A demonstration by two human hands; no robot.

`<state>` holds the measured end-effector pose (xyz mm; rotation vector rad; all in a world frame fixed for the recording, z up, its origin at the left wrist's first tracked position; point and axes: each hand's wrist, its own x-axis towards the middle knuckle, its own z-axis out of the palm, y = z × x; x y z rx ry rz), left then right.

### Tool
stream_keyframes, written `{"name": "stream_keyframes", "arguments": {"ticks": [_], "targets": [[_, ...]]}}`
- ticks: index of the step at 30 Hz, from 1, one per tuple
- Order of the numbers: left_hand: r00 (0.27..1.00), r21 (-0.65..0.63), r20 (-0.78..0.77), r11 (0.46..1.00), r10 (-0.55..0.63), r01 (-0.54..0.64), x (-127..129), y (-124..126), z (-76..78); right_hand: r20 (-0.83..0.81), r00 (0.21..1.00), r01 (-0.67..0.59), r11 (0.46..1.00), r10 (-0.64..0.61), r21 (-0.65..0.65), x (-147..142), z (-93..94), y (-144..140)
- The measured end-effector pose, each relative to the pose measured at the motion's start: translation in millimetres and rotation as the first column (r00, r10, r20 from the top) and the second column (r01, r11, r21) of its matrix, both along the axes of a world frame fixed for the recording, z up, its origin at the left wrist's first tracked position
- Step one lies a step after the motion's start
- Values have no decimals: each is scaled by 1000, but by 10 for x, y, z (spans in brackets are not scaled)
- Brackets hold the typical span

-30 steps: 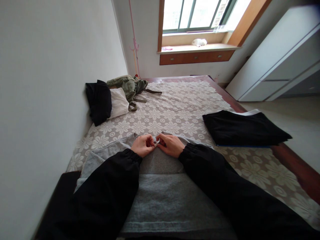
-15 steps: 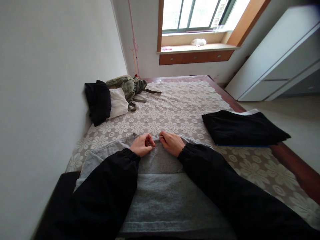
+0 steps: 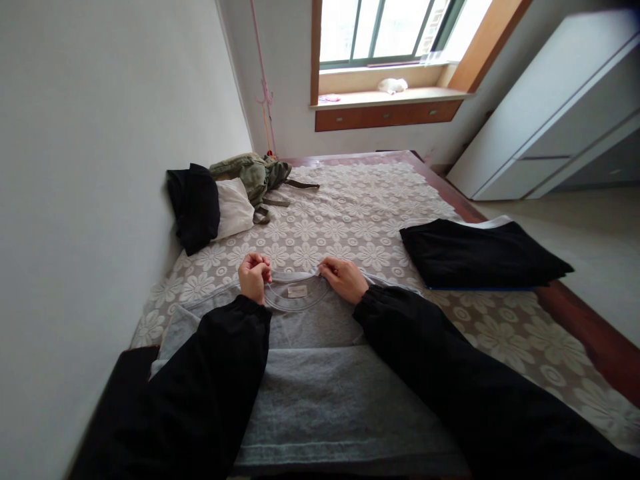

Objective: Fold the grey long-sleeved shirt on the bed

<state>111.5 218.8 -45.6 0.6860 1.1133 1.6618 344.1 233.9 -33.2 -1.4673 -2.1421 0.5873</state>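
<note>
- Head view: a grey sweatshirt lies flat on the bed, spread out in front of the person, its collar at the far end, away from the camera.
- The left hand is clenched on the collar's left corner, fingers curled in over the fabric.
- The right hand pinches the collar's right corner, thumb and fingers closed on the rim.
- The two hands sit apart from each other, with the open curve of the neckline stretched between them; both black sleeves lie over the body of the sweatshirt.
- A small pale label shows inside the neckline, midway between the hands; any writing on it is too small to read.
- No other brand or print can be made out on the sweatshirt.
- The bed carries a cover with a white flower pattern.
- A folded black garment lies on the bed to the right of the right hand, near the bed's wooden edge.
- Against the wall, beyond the left hand and well apart from it, sit a black bundle, a white pillow and an olive green bag touching one another.
</note>
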Motion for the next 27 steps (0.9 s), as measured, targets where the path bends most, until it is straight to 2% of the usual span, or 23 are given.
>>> {"name": "stream_keyframes", "arguments": {"ticks": [5,12,15,17,19,20,21,23,25,27], "targets": [[999,16,-47,1000,-26,27,20,-1,-14,7,1000,-7,1000,7,15,-2,-7,16],[967,6,-204,988,-153,157,127,-10,-21,103,994,23,999,-26,30,-57,26,-12],[948,-35,-232,976,-217,215,49,-39,100,74,997,-8,999,11,-38,-26,112,-33],[921,-88,-242,953,-304,291,-89,-155,257,10,995,-98,986,101,-137,91,233,-96],[862,-145,-311,916,-401,374,-299,-402,456,-50,979,-203,962,198,-183,307,401,-236],[803,-174,-398,896,-443,407,-425,-578,555,-64,969,-245,954,237,-172,449,494,-341],[732,-190,-514,891,-447,412,-561,-783,642,-59,963,-269,953,264,-138,608,583,-469],[593,-200,-718,924,-365,328,-845,-1242,742,-2,962,-274,957,275,-92,950,724,-781],[470,-216,-843,965,-262,150,-1114,-1686,694,59,978,-195,976,201,-95,1283,771,-1130],[332,-204,-924,979,-189,-11,-1333,-2036,500,106,987,-116,989,125,-89,1572,711,-1461]]}}
